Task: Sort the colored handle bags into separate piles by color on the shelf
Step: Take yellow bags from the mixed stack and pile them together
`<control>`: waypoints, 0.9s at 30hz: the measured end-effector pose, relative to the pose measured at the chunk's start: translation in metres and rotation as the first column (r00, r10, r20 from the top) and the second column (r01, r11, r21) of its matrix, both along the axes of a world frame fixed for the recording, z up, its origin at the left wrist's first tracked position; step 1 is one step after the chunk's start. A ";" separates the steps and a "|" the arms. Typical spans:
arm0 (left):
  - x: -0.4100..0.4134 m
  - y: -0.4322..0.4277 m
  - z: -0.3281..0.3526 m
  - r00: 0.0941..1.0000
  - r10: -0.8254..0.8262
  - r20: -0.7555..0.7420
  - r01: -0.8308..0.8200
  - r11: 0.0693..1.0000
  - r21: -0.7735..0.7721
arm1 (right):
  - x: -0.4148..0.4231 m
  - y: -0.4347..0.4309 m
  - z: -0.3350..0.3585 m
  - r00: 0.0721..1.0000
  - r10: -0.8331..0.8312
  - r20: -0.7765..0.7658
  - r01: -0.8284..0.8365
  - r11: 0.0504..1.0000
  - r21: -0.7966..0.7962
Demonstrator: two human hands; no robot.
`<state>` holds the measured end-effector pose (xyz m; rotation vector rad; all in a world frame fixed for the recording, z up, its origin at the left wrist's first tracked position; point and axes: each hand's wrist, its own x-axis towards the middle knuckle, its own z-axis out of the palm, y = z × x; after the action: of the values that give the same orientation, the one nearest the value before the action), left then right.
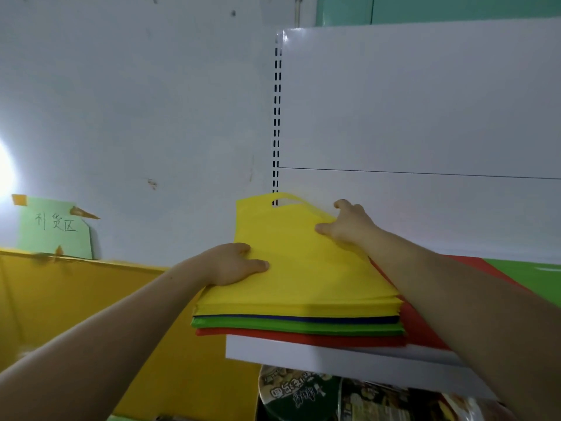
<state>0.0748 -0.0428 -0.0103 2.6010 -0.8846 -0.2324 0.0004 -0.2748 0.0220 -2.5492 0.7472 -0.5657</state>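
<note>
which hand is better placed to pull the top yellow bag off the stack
Right, probably: the right hand curls round the raised far edge of the yellow bag, while the left hand just rests on its left edge.

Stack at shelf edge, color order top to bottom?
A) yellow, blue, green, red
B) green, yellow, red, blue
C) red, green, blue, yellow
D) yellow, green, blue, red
A: at the stack's front edge, yellow bags lie on top, then a thin blue layer, then green, with red lowest on the shelf.
</note>
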 end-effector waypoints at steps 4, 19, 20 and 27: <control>-0.004 0.001 0.002 1.000 0.022 -0.002 -0.022 0.999 -0.034 | -0.001 -0.012 0.004 0.993 -0.098 0.068 0.078 0.967 0.244; -0.005 0.013 0.007 0.994 0.101 -0.037 -0.107 0.893 -0.437 | -0.037 0.017 0.023 0.690 0.180 0.701 -0.230 0.973 -0.024; -0.004 0.015 0.009 0.992 0.104 -0.066 -0.123 0.837 -0.533 | -0.040 0.018 0.027 0.662 0.166 0.731 -0.244 0.970 0.001; -0.024 0.030 0.028 0.958 -0.127 -0.257 -0.164 0.493 -0.854 | -0.056 0.011 0.047 0.524 0.073 0.849 -0.314 0.943 0.113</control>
<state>0.0507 -0.0129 0.0177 1.5391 -0.6123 -0.0981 -0.0553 -0.2636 0.0688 -1.7286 0.1364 -1.3701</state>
